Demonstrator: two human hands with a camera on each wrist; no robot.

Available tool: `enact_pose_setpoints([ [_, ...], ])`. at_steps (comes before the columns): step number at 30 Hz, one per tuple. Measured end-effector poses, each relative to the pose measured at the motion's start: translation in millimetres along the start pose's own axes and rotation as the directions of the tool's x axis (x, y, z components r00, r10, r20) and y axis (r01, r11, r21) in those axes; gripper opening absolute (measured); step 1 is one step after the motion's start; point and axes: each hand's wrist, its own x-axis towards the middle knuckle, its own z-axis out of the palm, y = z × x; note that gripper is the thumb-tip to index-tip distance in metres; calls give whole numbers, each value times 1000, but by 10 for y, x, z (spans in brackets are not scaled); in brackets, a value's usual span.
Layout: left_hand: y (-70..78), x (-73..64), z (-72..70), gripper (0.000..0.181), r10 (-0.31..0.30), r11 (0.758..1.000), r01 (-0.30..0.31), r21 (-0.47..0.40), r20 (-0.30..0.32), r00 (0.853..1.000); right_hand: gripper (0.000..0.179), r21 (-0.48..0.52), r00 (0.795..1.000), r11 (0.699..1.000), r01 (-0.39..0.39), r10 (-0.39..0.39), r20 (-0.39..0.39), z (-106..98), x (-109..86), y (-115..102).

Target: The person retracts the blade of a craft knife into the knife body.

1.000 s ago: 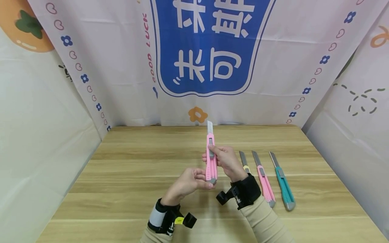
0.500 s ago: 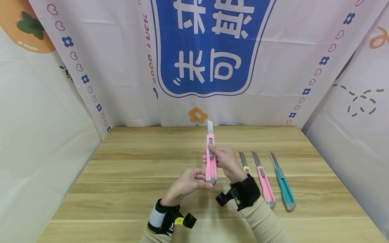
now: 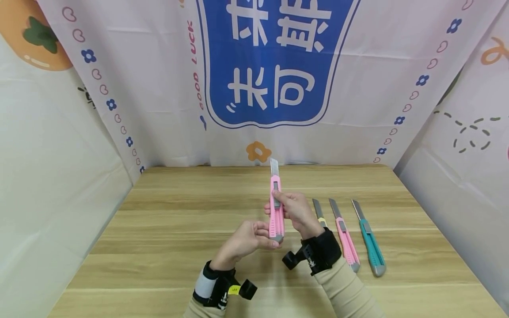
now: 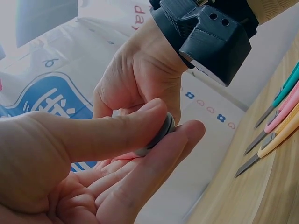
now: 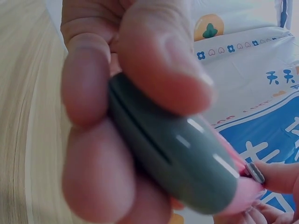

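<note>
Head view: fingers of the left hand [image 3: 242, 240] pinch the grey butt [image 3: 277, 238], those of the right hand [image 3: 299, 213] grip beside the slider [image 3: 276, 202] of one pink knife [image 3: 277, 221], raised over the tabletop [image 3: 179, 212], long axis toward the backdrop [image 3: 167, 137], blade [image 3: 275, 167] farthest out.

The head view is bright; the nearest fingers [image 5: 96, 172] blur in the dimmer right-wrist view.

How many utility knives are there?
4: pink knife in left hand and right hand; on the table, left to right, partly hidden yellow knife, second pink knife, teal knife.
</note>
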Motion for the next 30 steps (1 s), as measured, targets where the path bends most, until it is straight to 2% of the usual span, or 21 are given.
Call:
enact_pose_setpoints([
  [15, -21, -6, -37, 39, 2, 1000, -2, -13, 4, 1000, 41, 43, 1000, 999, -2, 2, 7, 19, 23, 28],
  [18, -41, 18, -40, 39, 6, 1000, -6, -11, -13, 1000, 42, 45, 1000, 999, -1, 1, 8, 11, 26, 26],
  [25, -46, 49, -26, 39, -3, 999, -2, -50, -98, 995, 53, 65, 1000, 998, 19, -19, -9, -16, 33, -18],
  [30, -37, 59, -27, 37, 11, 999, -15, -38, -107, 994, 54, 53, 1000, 999, 12, -12, -5, -27, 46, -43],
])
